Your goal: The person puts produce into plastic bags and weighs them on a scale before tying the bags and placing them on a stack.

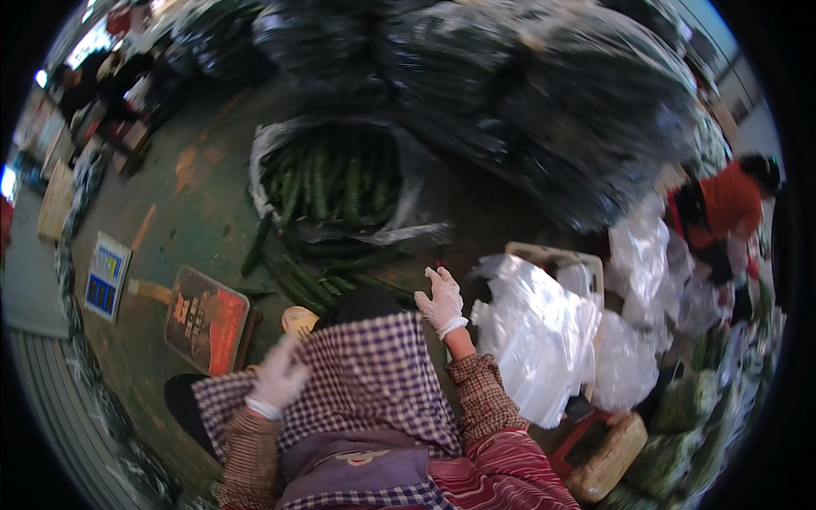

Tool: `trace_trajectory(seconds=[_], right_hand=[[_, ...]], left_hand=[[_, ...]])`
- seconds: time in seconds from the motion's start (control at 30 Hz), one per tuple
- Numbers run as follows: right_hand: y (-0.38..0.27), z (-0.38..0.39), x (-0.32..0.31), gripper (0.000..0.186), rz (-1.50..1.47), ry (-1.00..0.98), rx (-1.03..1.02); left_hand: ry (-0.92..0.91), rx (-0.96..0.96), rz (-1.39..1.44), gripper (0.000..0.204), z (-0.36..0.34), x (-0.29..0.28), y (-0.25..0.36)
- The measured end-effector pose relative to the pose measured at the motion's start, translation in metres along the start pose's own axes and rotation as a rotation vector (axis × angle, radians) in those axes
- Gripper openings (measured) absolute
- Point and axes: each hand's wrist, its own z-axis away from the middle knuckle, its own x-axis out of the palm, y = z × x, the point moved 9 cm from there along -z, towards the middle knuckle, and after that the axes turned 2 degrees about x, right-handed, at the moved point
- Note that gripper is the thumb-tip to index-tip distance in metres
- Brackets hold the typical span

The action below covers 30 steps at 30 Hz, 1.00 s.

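The green floor (191, 221) ran under everything, with dark plastic-wrapped bundles (595, 93) heaped across its far side. The wearer's checked apron (365, 365) spread over the lap at the near edge. Beyond the knees stood an open bag (416, 200) packed with cucumbers (331, 174), with loose cucumbers (297, 282) strewn on the floor between it and the apron. To the right, clear sheets (531, 336) lay over a pale crate (554, 253), and farther off bent a person in an orange top (722, 208). To the left sat a red-and-grey board (208, 319), then a smaller blue-and-white panel (106, 276). Both hands wore thin white gloves. The right hand (442, 304) was raised between the loose cucumbers and the sheets, fingers parted, grasping nothing. The left hand (279, 378) hung blurred above the apron's left part; whether it gripped anything could not be told.
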Motion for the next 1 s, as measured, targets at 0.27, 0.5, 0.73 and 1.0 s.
trace_trajectory(seconds=[0.27,0.5,0.73,1.0], right_hand=[[0.013,-0.022,-0.030,0.068,0.719,0.139,0.171],[0.251,0.148,-0.143,0.085,0.534,0.478,1.212],[0.238,0.150,-0.137,0.040,0.408,0.376,0.866],[0.176,0.141,-0.200,0.073,0.217,0.753,0.568]], left_hand=[[-0.535,-0.042,-0.411,0.046,0.100,0.091,-0.020],[-0.946,-0.428,-0.501,0.035,0.153,0.089,-0.098],[0.244,-0.254,-0.411,0.049,0.107,-0.085,-0.042],[0.475,0.494,-0.339,0.041,0.012,-0.093,0.248]])
